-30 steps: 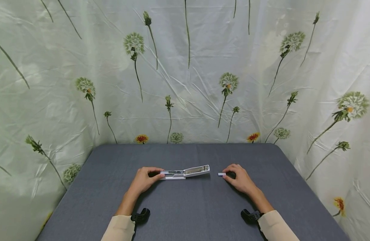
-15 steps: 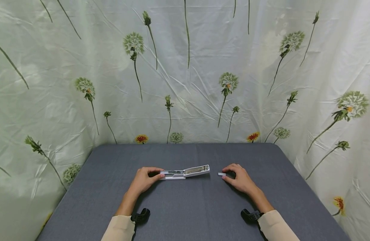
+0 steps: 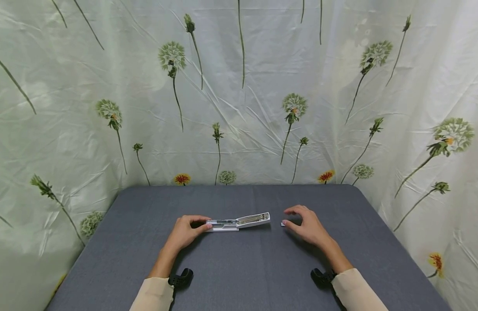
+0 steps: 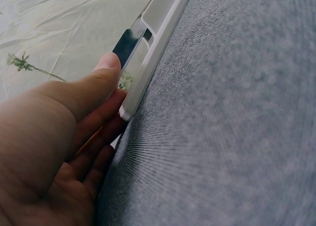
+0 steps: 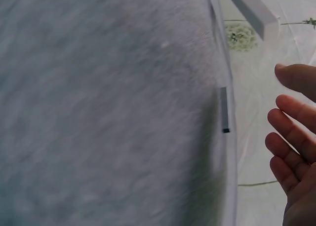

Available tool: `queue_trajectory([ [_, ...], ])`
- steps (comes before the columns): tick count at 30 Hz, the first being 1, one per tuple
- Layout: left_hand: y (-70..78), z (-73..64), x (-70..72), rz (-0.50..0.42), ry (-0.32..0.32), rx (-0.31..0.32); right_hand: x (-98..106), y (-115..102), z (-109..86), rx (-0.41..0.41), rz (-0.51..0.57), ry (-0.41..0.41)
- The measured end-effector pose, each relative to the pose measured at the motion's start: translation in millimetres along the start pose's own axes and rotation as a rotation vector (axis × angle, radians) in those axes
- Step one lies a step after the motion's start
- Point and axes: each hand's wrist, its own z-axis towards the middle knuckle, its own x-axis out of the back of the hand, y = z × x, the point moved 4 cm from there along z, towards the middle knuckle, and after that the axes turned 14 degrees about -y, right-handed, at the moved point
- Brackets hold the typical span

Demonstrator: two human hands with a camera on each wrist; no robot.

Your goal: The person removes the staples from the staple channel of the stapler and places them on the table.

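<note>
A white stapler point(image 3: 225, 230) lies folded open on the table, its lid point(image 3: 254, 220) swung over to the right with the metal inside showing. My left hand point(image 3: 189, 231) pinches its left end. In the left wrist view, the thumb point(image 4: 107, 63) presses on the dark metal rail point(image 4: 127, 44) while the fingers are behind the white base point(image 4: 158, 53). To the right of the lid a small strip of staples point(image 5: 225, 110) lies on the cloth. Just above it is my right hand point(image 3: 310, 226), fingers spread and holding nothing; its thumb partly hides the strip in the head view.
Dark grey cloth covers the table point(image 3: 239, 272). A pale curtain point(image 3: 239, 108) printed with dandelions hangs behind and at both sides. Each wrist wears a black camera mount, one on the left point(image 3: 181, 278) and one on the right point(image 3: 322, 278).
My right hand has let go of the staple strip, spread its fingers and risen slightly. The strip stays on the table. My left hand and the stapler have not moved.
</note>
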Motion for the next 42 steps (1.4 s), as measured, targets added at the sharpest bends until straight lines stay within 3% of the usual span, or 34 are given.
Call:
queue_trajectory([
  [10, -1.3, 0.4, 0.0, -0.006, -0.006, 0.0, 8, -24, 12.4, -0.02, 0.033, 0.009],
  [17, -1.2, 0.3, -0.4, 0.0, -0.008, 0.012, 5, -44, 25.0, 0.029, 0.057, 0.026],
  [27, 0.2, 0.3, 0.0, -0.002, 0.004, 0.0, -7, -72, 45.9, 0.146, 0.099, 0.041],
  [42, 0.3, -0.1, 0.0, -0.014, 0.007, -0.003, -40, -111, 74.2, 0.188, 0.164, -0.042],
])
